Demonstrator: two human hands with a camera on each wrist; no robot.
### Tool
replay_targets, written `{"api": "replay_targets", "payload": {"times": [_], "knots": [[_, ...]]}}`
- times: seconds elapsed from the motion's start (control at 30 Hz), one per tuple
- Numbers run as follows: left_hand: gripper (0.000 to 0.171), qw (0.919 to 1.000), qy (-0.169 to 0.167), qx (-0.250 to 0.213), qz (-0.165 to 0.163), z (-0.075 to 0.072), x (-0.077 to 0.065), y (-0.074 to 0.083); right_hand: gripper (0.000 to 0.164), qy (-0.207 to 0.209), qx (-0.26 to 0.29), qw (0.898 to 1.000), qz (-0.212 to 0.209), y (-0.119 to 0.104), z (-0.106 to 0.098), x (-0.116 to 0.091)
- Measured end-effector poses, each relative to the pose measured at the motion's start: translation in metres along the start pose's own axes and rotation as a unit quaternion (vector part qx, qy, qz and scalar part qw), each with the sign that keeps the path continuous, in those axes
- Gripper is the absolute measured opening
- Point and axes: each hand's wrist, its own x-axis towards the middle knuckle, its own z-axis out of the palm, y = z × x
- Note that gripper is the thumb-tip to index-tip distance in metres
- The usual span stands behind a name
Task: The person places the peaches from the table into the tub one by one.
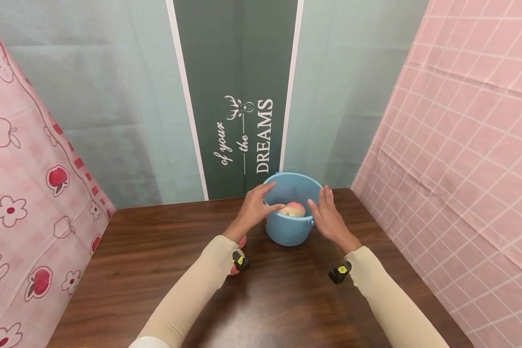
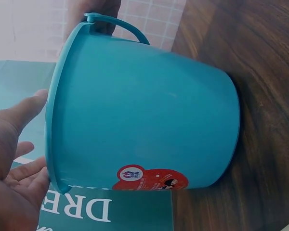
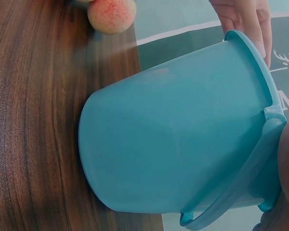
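A light blue bucket stands on the wooden table, a peach inside it. My left hand is at its left rim, the thumb reaching over the near side and the other fingers beside the rim, spread apart. Across from it, my right hand lies along the right rim with straight fingers outside and the thumb toward the opening. The bucket's handle hangs down on the side near my right hand. A red sticker shows on the bucket's wall.
On the table, left of the bucket, sits another peach, with part of a further one beside it. My left sleeve mostly covers them in the head view. Cloth hangs behind the table and along both sides.
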Motion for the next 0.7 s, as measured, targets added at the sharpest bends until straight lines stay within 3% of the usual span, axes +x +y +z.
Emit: {"api": "replay_targets", "payload": {"times": [0.33, 0.53, 0.7], "knots": [[0.074, 0.9989, 0.013, -0.046, -0.001, -0.004, -0.008, -0.003, 0.084, -0.002, -0.001, 1.0, -0.001, -0.001, 0.0, -0.001], [0.072, 0.9945, 0.021, -0.101, -0.02, -0.009, -0.018, -0.004, 0.084, -0.009, 0.0, 1.0, 0.002, -0.001, 0.0, -0.001], [0.071, 0.9921, 0.029, -0.12, -0.02, -0.012, -0.025, -0.006, 0.084, -0.006, 0.003, 1.0, -0.002, -0.001, -0.001, -0.001]]}}
